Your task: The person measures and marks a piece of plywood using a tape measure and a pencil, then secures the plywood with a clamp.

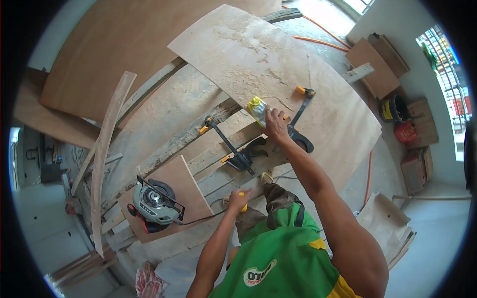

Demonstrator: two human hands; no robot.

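My right hand (277, 124) reaches over a plywood sheet (338, 114) strewn with sawdust. Its fingers are bent over a yellow-and-clear, plastic-looking item (257, 108) near the sheet's edge; I cannot make out its exact kind. A black-and-orange bar clamp (303, 107) sits right beside this hand, partly under the wrist. Lower down, close to my legs, my left hand (239, 198) is closed around a small yellow object (243, 204), mostly hidden by the fingers. Between the hands and to the left, a second bar clamp (237, 151) lies across the timber slats.
A circular saw (156, 201) rests on a smaller plywood piece (191, 191) at left, its cord trailing toward my feet. A long wood strip (107, 149) leans farther left. Large plywood (134, 44) stands behind. Orange cable (323, 42) and a black bucket (395, 108) are at right.
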